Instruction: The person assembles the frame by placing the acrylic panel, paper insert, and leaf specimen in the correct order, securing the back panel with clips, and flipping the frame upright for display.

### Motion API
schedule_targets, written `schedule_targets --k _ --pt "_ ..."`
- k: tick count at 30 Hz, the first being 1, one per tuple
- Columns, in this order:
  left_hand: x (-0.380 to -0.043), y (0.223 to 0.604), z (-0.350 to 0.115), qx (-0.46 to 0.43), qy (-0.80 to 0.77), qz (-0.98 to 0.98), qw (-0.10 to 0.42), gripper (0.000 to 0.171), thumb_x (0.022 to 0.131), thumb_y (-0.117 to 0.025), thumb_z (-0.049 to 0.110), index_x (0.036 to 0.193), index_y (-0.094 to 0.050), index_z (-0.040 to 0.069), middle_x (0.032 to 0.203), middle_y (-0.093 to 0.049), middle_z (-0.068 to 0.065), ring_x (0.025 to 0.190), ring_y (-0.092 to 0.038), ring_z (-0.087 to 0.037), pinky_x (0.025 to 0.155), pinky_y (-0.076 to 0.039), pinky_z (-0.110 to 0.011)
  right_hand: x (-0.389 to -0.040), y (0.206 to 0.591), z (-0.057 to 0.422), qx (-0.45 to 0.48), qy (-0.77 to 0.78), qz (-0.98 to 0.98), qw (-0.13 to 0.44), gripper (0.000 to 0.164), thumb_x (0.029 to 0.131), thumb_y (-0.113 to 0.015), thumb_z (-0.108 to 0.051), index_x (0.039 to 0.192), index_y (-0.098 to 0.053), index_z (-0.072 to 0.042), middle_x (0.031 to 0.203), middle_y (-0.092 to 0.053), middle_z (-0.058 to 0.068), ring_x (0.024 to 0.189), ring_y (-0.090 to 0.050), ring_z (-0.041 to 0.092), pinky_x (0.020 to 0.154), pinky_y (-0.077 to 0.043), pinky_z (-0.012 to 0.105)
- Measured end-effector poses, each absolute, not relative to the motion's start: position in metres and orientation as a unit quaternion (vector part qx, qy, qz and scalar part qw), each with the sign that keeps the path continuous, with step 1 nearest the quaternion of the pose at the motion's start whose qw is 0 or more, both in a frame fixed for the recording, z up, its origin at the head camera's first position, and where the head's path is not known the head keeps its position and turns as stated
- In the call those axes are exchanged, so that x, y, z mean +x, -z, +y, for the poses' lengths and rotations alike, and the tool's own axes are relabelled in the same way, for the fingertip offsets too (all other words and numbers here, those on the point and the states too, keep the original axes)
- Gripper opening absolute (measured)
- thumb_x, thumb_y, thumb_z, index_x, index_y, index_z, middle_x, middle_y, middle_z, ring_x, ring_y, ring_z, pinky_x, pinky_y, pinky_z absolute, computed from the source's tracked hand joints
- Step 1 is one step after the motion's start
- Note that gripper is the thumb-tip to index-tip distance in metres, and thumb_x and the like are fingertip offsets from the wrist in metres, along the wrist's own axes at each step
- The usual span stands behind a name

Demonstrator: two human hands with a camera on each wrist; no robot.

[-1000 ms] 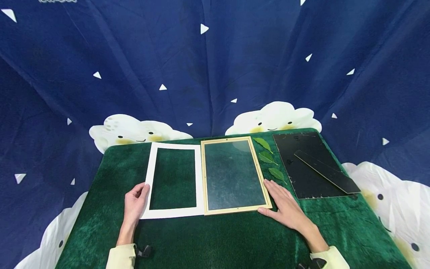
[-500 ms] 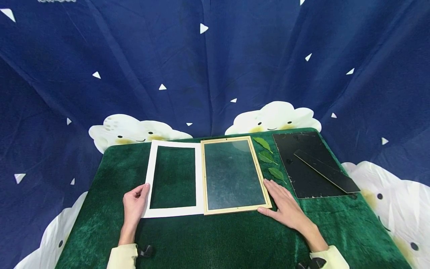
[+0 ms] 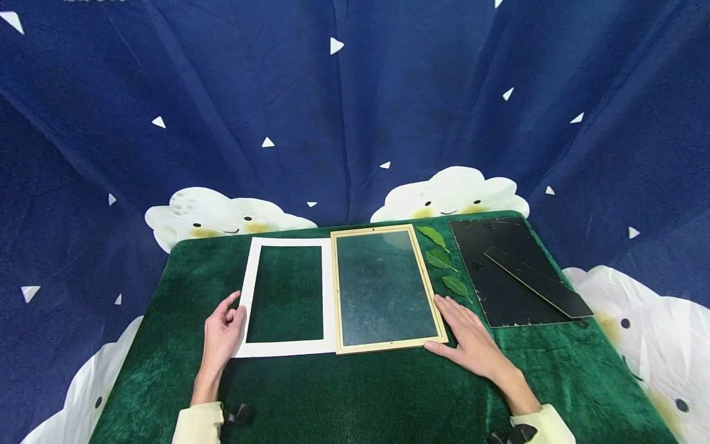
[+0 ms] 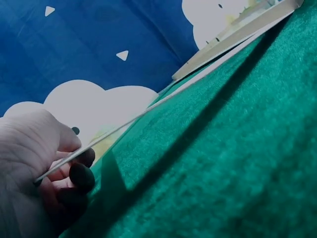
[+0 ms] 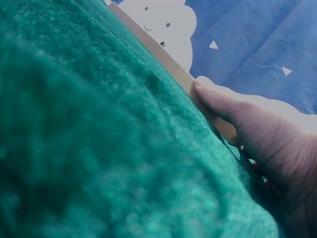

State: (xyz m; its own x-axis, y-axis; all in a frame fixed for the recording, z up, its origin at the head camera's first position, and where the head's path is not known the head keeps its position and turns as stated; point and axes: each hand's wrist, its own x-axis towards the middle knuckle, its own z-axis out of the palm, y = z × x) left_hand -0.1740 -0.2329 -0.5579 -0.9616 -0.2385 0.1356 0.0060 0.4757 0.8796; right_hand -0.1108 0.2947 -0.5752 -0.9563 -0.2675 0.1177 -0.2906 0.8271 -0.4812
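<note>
Left hand [image 3: 223, 333] is pinching the mat [image 3: 284, 349] beside the frame [image 3: 388, 346] on the counter [image 3: 310, 401]; right hand [image 3: 474, 346], fingers straight, is touching the frame. Apparently a mat-handling step; next move likely calls for a level grip.

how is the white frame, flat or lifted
Lifted on the left: the left hand holds the white frame off the green cloth; the left wrist view shows a gap beneath.

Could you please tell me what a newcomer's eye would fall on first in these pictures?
Probably the white mat, bright against the green cloth, its left edge held by the left hand. Just right of it lies the wooden frame, the right hand at its near right corner. Behind hangs a blue curtain with smiling clouds.
</note>
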Motion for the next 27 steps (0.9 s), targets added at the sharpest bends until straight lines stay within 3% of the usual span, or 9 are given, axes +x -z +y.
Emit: schedule_targets --k 9,17,27 --pt "-0.165 0.546 -0.229 0.100 0.500 -0.859 0.038 0.043 0.108 -0.052 0.015 0.149 -0.053 0.000 0.073 -0.064 -0.009 0.074 -0.066 -0.015 0.069 -0.048 -0.027 -0.111 0.575 0.294 0.148 -0.255 -0.955 0.024 0.103 0.090 -0.073 -0.064 0.167 -0.025 -0.016 0.170 -0.031 0.010 0.157 -0.028 0.034 0.120 -0.021 0.062" --pt "-0.155 0.545 -0.232 0.083 0.498 -0.863 -0.004 0.045 0.110 -0.051 0.012 0.153 -0.047 0.000 0.075 -0.069 -0.012 0.067 -0.063 -0.018 0.062 -0.046 -0.028 -0.112 0.573 0.296 0.147 -0.246 -0.958 0.024 0.104 0.089 -0.073 -0.064 0.167 -0.025 -0.014 0.170 -0.032 0.011 0.156 -0.028 0.035 0.120 -0.022 0.061" --pt "-0.148 0.550 -0.228 0.131 0.528 -0.839 0.037 0.038 0.110 -0.054 0.014 0.146 -0.053 0.001 0.080 -0.072 -0.012 0.070 -0.067 -0.016 0.065 -0.049 -0.027 -0.112 0.573 0.294 0.147 -0.243 -0.959 0.021 0.103 0.090 -0.071 -0.065 0.167 -0.025 -0.015 0.170 -0.031 0.011 0.157 -0.027 0.036 0.119 -0.022 0.063"
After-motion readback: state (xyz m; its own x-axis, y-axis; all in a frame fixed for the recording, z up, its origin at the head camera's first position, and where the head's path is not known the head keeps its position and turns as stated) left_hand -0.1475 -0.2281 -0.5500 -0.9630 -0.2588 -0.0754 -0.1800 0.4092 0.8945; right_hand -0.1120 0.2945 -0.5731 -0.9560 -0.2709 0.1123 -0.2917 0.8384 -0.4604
